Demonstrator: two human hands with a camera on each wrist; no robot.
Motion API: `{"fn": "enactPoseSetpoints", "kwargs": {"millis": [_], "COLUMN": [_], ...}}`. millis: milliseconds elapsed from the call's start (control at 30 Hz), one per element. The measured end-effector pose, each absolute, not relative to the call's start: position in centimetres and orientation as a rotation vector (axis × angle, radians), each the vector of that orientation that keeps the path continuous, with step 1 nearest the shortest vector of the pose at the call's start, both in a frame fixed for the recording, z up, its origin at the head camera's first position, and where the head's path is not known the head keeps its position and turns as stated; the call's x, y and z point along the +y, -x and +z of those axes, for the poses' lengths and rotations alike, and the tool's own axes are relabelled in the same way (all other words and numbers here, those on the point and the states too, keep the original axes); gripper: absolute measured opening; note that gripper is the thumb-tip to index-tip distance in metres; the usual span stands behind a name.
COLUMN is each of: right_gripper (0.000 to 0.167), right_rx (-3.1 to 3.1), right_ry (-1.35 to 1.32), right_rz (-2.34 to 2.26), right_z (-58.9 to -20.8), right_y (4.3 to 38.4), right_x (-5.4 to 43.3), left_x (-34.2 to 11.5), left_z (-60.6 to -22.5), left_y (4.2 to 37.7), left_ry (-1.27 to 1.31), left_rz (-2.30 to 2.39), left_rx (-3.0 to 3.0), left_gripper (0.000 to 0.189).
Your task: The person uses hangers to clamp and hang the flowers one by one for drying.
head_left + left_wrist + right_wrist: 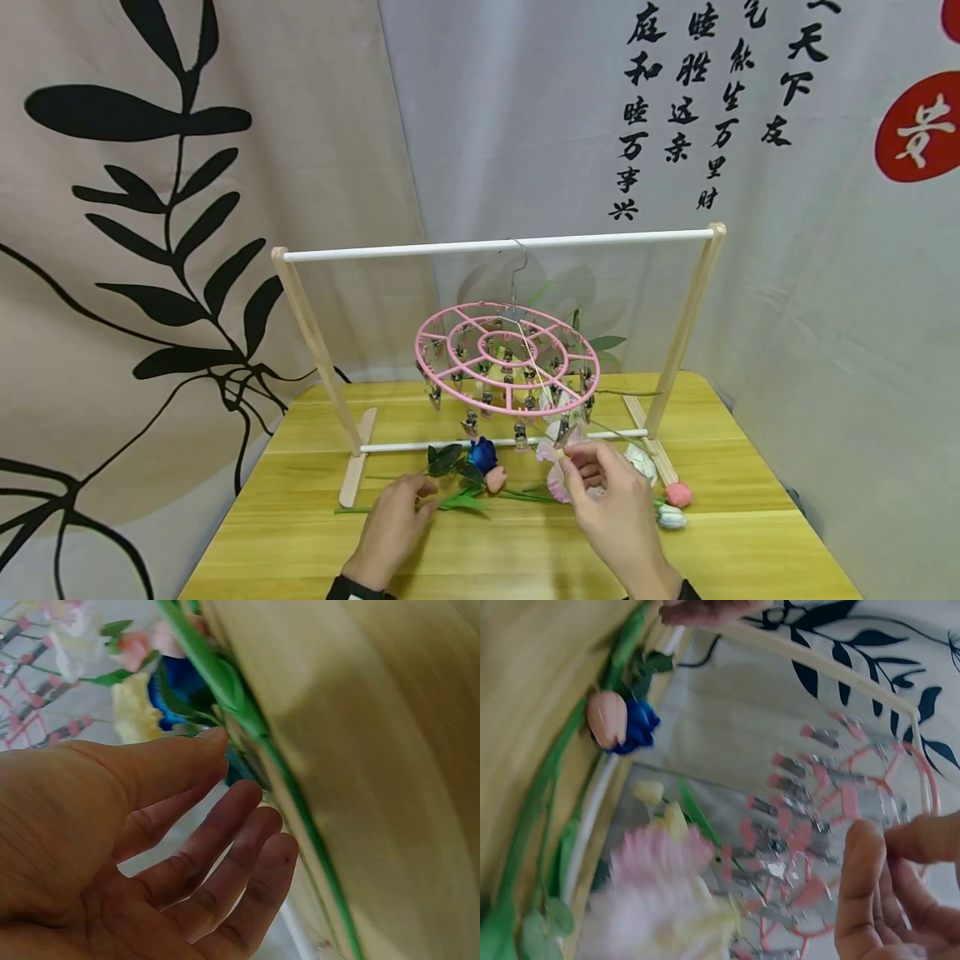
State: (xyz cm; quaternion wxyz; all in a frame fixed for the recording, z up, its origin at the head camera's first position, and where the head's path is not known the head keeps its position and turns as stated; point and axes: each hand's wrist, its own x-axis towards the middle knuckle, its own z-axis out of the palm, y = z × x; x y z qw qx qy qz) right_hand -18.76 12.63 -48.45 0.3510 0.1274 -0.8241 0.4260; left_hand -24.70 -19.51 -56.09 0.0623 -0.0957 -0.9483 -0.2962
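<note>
My left hand (396,523) hovers low over the table with its fingers loosely bent, beside a green stem (289,780); nothing is in its grasp. Ahead of it lie a blue rose (482,456) with dark leaves and a peach tulip bud (496,479). My right hand (611,492) is raised under the front right of a round pink clip hanger (468,401), thumb and forefinger brought together. Its fingertips are close below a metal clip (564,430) and overlap a pale pink ruffled flower (546,451). I cannot tell whether they pinch anything.
A rack with a white top bar (450,248) and wooden legs (686,333) carries the hanger by its hook. White flowers (640,460), a pink bud (678,495) and a white tulip (671,517) lie at the right. A printed cloth (330,167) hangs behind.
</note>
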Motion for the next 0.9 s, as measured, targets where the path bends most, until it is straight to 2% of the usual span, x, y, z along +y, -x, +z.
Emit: {"fn": "enactPoseSetpoints", "kwargs": {"millis": [200, 533, 900], "right_gripper": [0.028, 0.014, 0.013], "right_rx": [-2.268, -2.538, -2.554], "right_ry": [-0.506, -0.769, -0.874], "right_rz": [1.205, 1.276, 1.213], "right_z": [-50.4, -52.5, -53.0], "right_y": [18.7, 20.7, 21.8], "right_x": [11.1, 8.5, 6.6], "left_x": [-20.5, -20.8, -20.4], "left_z": [-57.2, -58.2, -56.4], "left_y": [25.4, 25.7, 24.1], "left_ry": [0.280, 0.420, 0.536], "left_rz": [-0.774, -0.562, -0.510], "left_rx": [-2.939, -2.856, -2.888], "left_gripper": [0.021, 0.028, 0.018]}}
